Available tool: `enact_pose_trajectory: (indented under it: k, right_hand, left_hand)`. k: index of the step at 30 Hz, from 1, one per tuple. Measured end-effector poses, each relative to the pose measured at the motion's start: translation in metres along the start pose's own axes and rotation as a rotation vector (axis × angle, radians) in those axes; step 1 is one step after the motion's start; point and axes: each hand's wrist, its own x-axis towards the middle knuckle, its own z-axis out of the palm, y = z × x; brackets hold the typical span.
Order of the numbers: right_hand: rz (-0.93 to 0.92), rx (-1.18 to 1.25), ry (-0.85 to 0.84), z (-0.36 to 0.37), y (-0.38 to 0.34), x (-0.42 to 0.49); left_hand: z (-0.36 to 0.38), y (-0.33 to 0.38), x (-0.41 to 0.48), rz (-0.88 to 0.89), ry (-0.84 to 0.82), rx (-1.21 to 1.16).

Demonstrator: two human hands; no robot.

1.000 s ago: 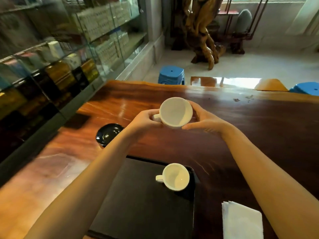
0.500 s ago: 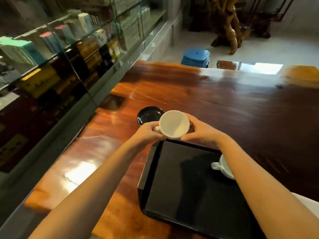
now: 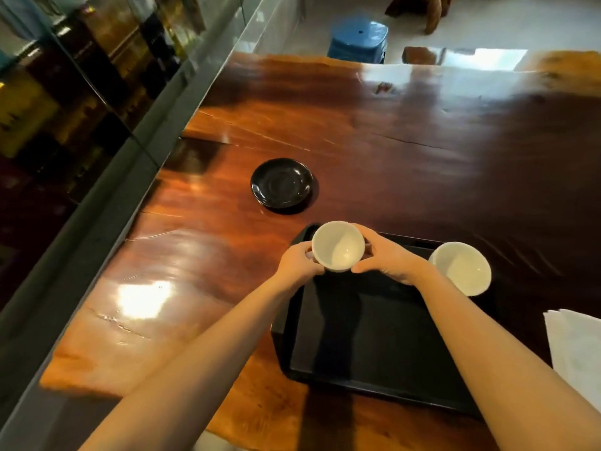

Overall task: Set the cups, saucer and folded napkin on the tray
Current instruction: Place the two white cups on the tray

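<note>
A white cup (image 3: 338, 246) is clasped between both hands at the tray's (image 3: 374, 333) far left corner; whether its base touches the tray floor cannot be told. The left hand (image 3: 297, 263) is closed on the cup's left side, where the handle is hidden under the fingers. The right hand (image 3: 388, 258) is closed on the cup's right side, thumb low at the near wall. Half a second ago the same cup was held just past the tray's far edge, close to the saucer; it now sits lower and nearer, over the tray corner.

A second white cup (image 3: 460, 267) stands upright in the tray's far right corner, partly behind the right forearm. It is more fully exposed than before, when the arm covered most of it.

The black saucer (image 3: 281, 186) lies on the tabletop (image 3: 422, 151) beyond the tray's far left corner, apart from it, as earlier. The folded white napkin (image 3: 575, 346) lies on the tabletop off the tray's right edge. A blue stool (image 3: 357, 39) stands on the floor past the tabletop's far edge.
</note>
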Motion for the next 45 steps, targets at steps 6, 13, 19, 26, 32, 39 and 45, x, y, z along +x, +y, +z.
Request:
enact_pose_trajectory:
  k: [6,13,19,26,32,39,45]
  right_hand:
    - [0.055,0.037,0.06,-0.003,0.033,0.003]
    - [0.08,0.075,0.101,-0.009,0.056,-0.002]
    - [0.09,0.075,0.112,-0.009,0.055,0.001]
    - [0.163,-0.02,0.072,-0.014,0.038,-0.001]
    - [0.318,-0.14,0.059,-0.024,0.021,-0.007]
    - [0.41,-0.356,0.008,-0.049,-0.025,-0.02]
    - [0.452,-0.564,-0.038,-0.063,-0.079,-0.022]
  left_hand:
    - [0.023,-0.006,0.009,-0.013,-0.005,-0.002]
    - [0.039,-0.01,0.019,0.023,-0.039,0.05]
    - [0.035,-0.01,0.028,0.001,-0.066,0.104]
    - [0.023,0.001,0.029,-0.044,-0.176,0.154]
    - [0.01,0.007,0.023,-0.115,-0.173,0.249]
    - [-0.02,0.043,0.009,-0.138,-0.204,0.4]
    - [-0.055,0.08,0.003,-0.095,-0.162,0.579]
